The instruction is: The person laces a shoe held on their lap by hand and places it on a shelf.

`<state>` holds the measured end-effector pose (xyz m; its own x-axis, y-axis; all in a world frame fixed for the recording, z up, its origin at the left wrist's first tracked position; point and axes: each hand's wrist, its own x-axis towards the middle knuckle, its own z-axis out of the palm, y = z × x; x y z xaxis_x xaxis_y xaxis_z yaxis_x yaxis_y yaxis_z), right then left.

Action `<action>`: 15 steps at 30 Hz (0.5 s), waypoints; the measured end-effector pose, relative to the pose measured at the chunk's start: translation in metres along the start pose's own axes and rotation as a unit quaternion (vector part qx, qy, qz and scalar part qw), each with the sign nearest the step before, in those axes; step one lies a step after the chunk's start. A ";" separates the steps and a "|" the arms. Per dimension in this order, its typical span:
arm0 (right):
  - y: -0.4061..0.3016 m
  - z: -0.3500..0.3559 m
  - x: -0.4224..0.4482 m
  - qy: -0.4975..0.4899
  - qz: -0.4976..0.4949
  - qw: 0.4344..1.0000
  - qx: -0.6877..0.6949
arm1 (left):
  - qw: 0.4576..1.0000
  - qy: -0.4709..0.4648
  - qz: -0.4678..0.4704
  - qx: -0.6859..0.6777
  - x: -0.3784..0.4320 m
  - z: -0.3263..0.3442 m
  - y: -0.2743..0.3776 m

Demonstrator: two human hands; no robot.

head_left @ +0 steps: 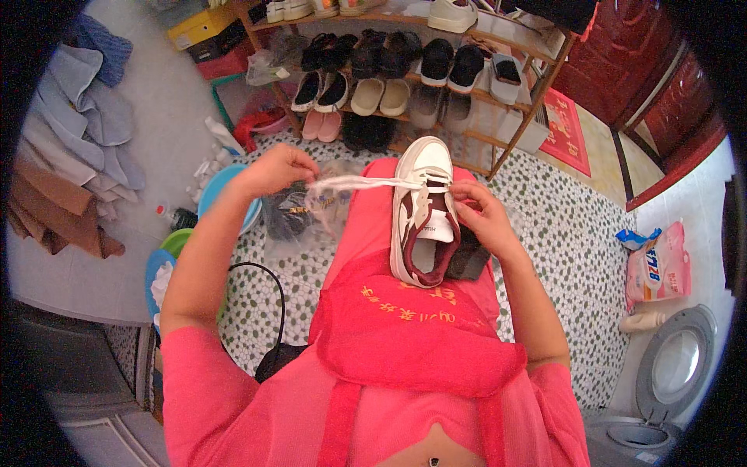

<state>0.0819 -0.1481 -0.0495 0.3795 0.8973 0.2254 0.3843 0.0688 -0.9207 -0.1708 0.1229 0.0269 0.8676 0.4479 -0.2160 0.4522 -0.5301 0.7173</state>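
A white and maroon sneaker [402, 233] lies on my lap, toe pointing away from me, over a red apron [408, 350]. White shoelaces [367, 183] stretch from its eyelets out to the left. My left hand [287, 168] pinches the far part of the laces, which are blurred near the fingers. At the right side of the sneaker, my right hand [478, 211] has its fingertips at the lace by the eyelets; whether they grip it cannot be told. A dark object [471, 257] is partly hidden beneath the sneaker.
Ahead stands a wooden shoe rack [516, 131] with several pairs of shoes. Blue basins [215, 195] and a dark bottle [181, 218] are at left, near hanging clothes [87, 117]. A pink detergent bag [659, 262] and an open-lidded washing machine [636, 435] are at right.
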 end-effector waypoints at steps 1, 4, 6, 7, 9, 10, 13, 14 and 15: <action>0.000 0.001 0.000 0.000 -0.001 1.000 0.001 | 0.997 0.001 0.013 0.082 -0.003 -0.007 0.001; 0.007 0.004 0.002 0.014 0.012 1.000 -0.006 | 0.994 -0.010 0.031 0.108 -0.008 -0.008 0.004; 0.011 0.005 0.004 0.018 0.033 0.998 0.042 | 0.998 -0.023 0.037 0.052 -0.008 0.000 0.007; 0.009 0.005 0.006 0.018 0.032 0.998 0.042 | 0.997 0.003 0.056 0.052 -0.006 0.007 0.011; -0.002 0.009 0.012 0.087 -0.046 0.995 -0.029 | 0.995 0.028 0.076 0.052 0.005 0.023 0.015; -0.007 0.011 0.015 0.086 -0.047 0.995 -0.030 | 0.995 0.036 0.089 0.027 0.015 0.035 0.013; -0.025 0.013 0.020 0.072 -0.058 0.995 -0.036 | 0.980 0.074 0.166 0.076 0.051 0.076 0.020; -0.031 0.015 0.020 0.064 -0.059 0.996 -0.031 | 0.987 0.047 0.141 0.054 0.055 0.087 0.036; -0.035 0.016 0.019 0.056 -0.059 0.996 -0.026 | 0.993 0.020 0.116 0.031 0.058 0.096 0.050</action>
<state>0.0629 -0.1262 -0.0182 0.4194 0.8302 0.3672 0.4732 0.1453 -0.8689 -0.0786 0.0533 -0.0134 0.9412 0.3371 -0.0219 0.2544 -0.6645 0.7026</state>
